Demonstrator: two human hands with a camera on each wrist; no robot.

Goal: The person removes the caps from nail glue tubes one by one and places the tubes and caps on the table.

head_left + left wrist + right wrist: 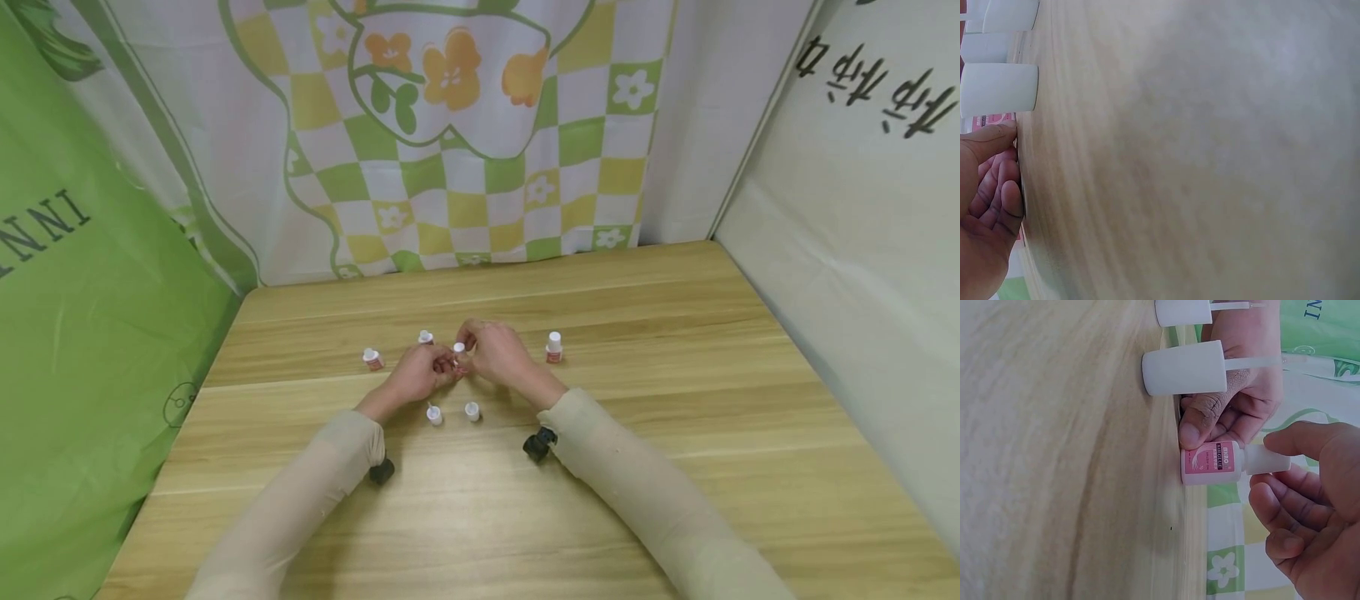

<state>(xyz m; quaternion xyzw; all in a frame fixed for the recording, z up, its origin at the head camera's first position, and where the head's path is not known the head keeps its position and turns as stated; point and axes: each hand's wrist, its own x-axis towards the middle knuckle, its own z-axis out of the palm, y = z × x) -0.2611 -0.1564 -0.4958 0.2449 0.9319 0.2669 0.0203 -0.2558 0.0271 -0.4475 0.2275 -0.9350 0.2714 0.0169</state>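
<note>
A small white nail glue bottle (pixel 1212 464) with a pink label stands upright on the table. My left hand (pixel 422 372) steadies it near its base, the thumb and fingers on its lower sides. On the white cap (pixel 1267 459), the thumb and fingertips of my right hand (pixel 501 355) pinch from both sides; the cap sits on the bottle. Nearer to me, two loose white brush caps (pixel 434 415) (pixel 472 411) stand on the table, their thin brush stems pointing up.
Left of the hands are two more small bottles (pixel 372 360) (pixel 426 337), one partly behind my left hand. Another bottle (pixel 554 348) with a tall white cap stands to the right. The wooden table (pixel 480 517) meets a patterned curtain (pixel 465 183) at its back edge.
</note>
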